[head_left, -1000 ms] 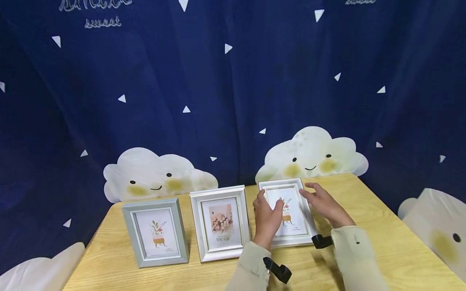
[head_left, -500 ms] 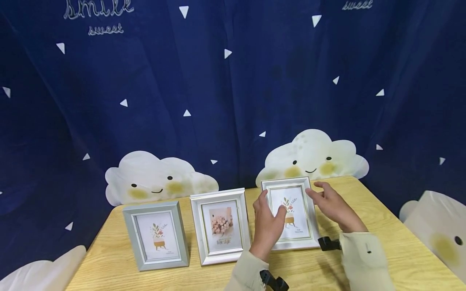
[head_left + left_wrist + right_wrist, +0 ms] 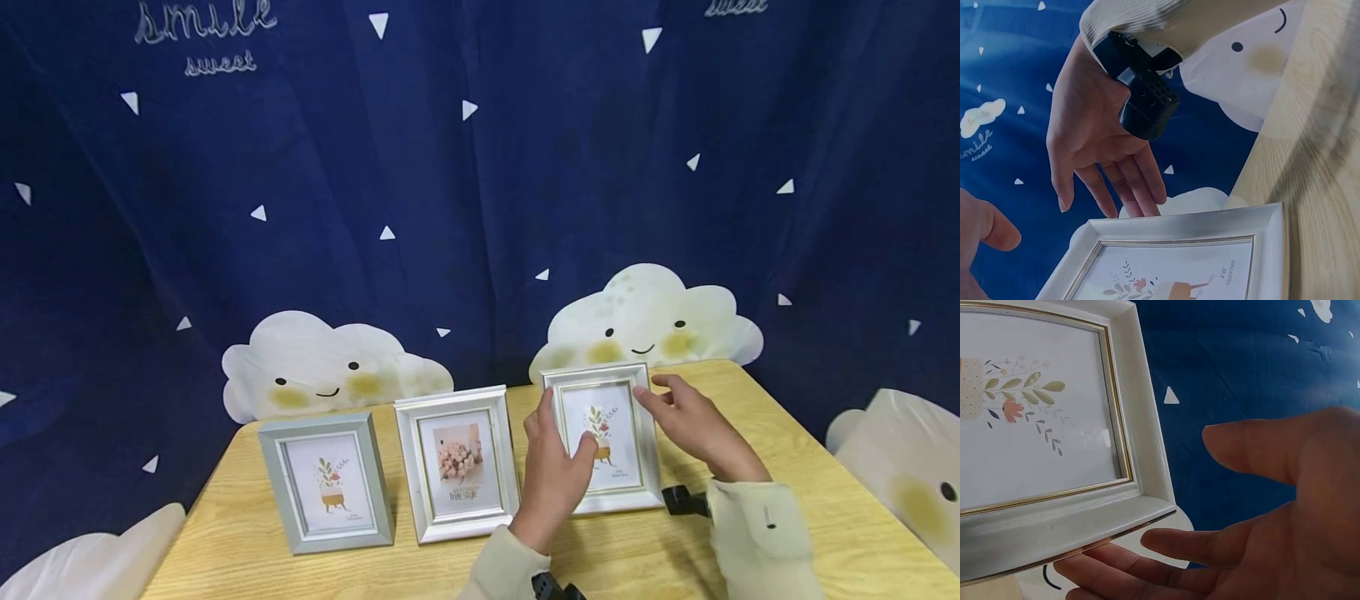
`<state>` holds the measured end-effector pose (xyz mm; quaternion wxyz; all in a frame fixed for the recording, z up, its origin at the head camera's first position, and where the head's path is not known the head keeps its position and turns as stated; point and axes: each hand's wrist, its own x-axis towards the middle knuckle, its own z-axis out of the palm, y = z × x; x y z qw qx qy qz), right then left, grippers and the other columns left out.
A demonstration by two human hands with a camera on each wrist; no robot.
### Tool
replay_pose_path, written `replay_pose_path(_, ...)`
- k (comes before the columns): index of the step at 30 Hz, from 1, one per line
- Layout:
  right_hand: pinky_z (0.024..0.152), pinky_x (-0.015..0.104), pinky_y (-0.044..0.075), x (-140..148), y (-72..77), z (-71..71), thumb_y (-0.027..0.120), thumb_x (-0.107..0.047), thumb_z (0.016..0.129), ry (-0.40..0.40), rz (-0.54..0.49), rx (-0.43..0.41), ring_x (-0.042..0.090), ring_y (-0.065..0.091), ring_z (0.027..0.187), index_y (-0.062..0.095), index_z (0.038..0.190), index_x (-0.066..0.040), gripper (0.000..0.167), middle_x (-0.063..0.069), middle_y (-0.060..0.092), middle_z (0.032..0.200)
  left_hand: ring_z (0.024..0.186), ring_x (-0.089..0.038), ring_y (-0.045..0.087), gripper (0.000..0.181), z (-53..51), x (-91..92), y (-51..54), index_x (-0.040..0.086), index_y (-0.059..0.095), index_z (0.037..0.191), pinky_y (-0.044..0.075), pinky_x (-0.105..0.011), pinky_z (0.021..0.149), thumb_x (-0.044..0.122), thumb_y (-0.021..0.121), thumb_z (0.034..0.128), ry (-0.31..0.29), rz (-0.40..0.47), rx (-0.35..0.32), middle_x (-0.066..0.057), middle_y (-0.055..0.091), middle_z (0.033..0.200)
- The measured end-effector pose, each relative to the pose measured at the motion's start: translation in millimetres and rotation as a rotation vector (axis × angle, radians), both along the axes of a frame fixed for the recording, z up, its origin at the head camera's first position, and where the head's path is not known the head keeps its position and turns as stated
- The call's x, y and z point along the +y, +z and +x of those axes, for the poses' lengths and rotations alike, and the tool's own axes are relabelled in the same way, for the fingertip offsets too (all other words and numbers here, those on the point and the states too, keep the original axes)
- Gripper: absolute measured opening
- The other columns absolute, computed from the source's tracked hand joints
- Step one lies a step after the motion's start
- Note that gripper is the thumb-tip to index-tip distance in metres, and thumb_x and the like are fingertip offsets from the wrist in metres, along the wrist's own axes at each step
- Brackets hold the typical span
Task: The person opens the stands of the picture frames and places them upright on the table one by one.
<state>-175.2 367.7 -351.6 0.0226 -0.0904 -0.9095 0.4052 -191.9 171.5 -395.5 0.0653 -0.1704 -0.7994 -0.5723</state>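
A white picture frame (image 3: 602, 435) with a gold inner line and a flowerpot print stands at the right of the row on the table. My left hand (image 3: 553, 471) is at its left side, fingers along the edge and thumb in front of the picture. Beside the frame's right edge, my right hand (image 3: 693, 425) has its thumb and fingers spread. The right wrist view shows those fingers (image 3: 1129, 569) by the frame's side, fingertips partly hidden behind it, and the thumb clear of it. Only the left thumb (image 3: 999, 231) and part of that hand show in the left wrist view.
Left of it stand a white frame (image 3: 457, 467) with a pink flower print and a grey-green frame (image 3: 326, 483). They rest upright on a light wooden table (image 3: 217, 533). A dark blue curtain (image 3: 420, 167) with clouds and triangles hangs behind.
The right-hand white frame has shifted slightly right along with both hands. The other two frames keep their places, and the head view has tilted a little.
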Motion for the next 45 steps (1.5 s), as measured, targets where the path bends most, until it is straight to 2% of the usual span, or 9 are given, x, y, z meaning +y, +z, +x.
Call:
replay_pose_path(4,0.079,0.048,0.049,-1.4,2.1,3.6,0.038,-0.058,0.098,-0.010,0.037,0.004,0.045,0.051,0.113,0.029,0.145,0.008,0.081,0.035,0.044,0.132,0.114,-0.032,0.054,0.077,3.5,-3.2,1.3,0.013,0.022,0.153,0.043,-0.047,0.096,0.026,0.060,0.0877,-0.007,-0.009,-0.007,-0.017,0.036,0.140)
replay_pose_path(7,0.078,0.047,0.049,-2.1,5.9,6.4,0.037,-0.058,0.097,-0.007,0.055,0.001,0.045,0.052,0.112,0.029,0.144,0.009,0.082,0.036,0.045,0.131,0.118,-0.033,0.052,0.078,5.3,-6.1,1.9,0.013,0.021,0.153,0.042,-0.048,0.098,0.026,0.061,0.0871,-0.012,-0.010,0.014,-0.016,0.036,0.142)
replay_pose_path(12,0.078,0.047,0.050,-4.7,11.7,10.9,0.037,-0.059,0.097,0.000,0.069,-0.010,0.045,0.053,0.112,0.031,0.144,0.009,0.083,0.035,0.046,0.131,0.115,-0.033,0.053,0.081,7.4,-10.4,3.1,0.014,0.019,0.154,0.043,-0.050,0.096,0.026,0.062,0.0862,-0.014,-0.007,0.041,-0.015,0.038,0.141)
replay_pose_path(17,0.076,0.045,0.049,-5.1,14.6,15.5,0.039,-0.060,0.096,-0.009,0.077,-0.013,0.042,0.055,0.109,0.035,0.142,0.006,0.081,0.033,0.048,0.130,0.111,-0.033,0.055,0.081,10.3,-13.1,4.7,0.016,0.018,0.154,0.044,-0.049,0.092,0.026,0.061,0.0866,-0.025,-0.013,0.035,-0.013,0.038,0.140)
replay_pose_path(21,0.073,0.043,0.049,-4.1,16.6,18.3,0.038,-0.061,0.096,-0.021,0.093,-0.014,0.040,0.057,0.105,0.037,0.141,0.006,0.080,0.033,0.050,0.127,0.114,-0.031,0.054,0.079,12.0,-14.5,5.8,0.016,0.020,0.154,0.044,-0.048,0.093,0.025,0.060,0.0869,-0.028,-0.012,0.033,-0.012,0.038,0.140)
replay_pose_path(30,0.070,0.042,0.049,-3.9,17.3,21.2,0.039,-0.058,0.097,-0.031,0.107,-0.001,0.038,0.058,0.100,0.039,0.138,0.007,0.077,0.033,0.052,0.123,0.111,-0.030,0.053,0.070,8.6,-10.8,1.0,0.003,0.031,0.149,0.044,-0.046,0.094,0.021,0.060,0.0875,0.018,-0.012,0.078,-0.013,0.043,0.130)
replay_pose_path(39,0.067,0.037,0.048,-0.4,12.9,23.7,0.043,-0.055,0.098,-0.005,0.098,0.014,0.026,0.063,0.087,0.039,0.139,-0.001,0.068,0.023,0.063,0.109,0.112,-0.029,0.052,0.062,3.6,-12.0,-5.6,0.002,0.038,0.146,0.043,-0.047,0.094,0.019,0.059,0.0895,0.000,-0.039,0.068,-0.014,0.041,0.129)
replay_pose_path(42,0.068,0.041,0.048,0.5,12.3,24.5,0.043,-0.053,0.098,0.018,0.111,0.003,0.030,0.063,0.090,0.035,0.141,-0.003,0.066,0.024,0.062,0.111,0.116,-0.031,0.051,0.065,2.9,-13.6,-6.4,0.004,0.036,0.147,0.043,-0.048,0.095,0.018,0.059,0.0888,-0.012,-0.048,0.061,-0.016,0.042,0.133)
replay_pose_path(45,0.073,0.045,0.048,-0.3,11.7,25.0,0.043,-0.052,0.098,0.038,0.124,-0.006,0.038,0.060,0.101,0.030,0.143,-0.004,0.067,0.029,0.057,0.121,0.121,-0.034,0.048,0.069,2.9,-14.5,-6.4,0.005,0.031,0.150,0.040,-0.050,0.098,0.017,0.058,0.0877,-0.029,-0.062,0.044,-0.021,0.042,0.137)
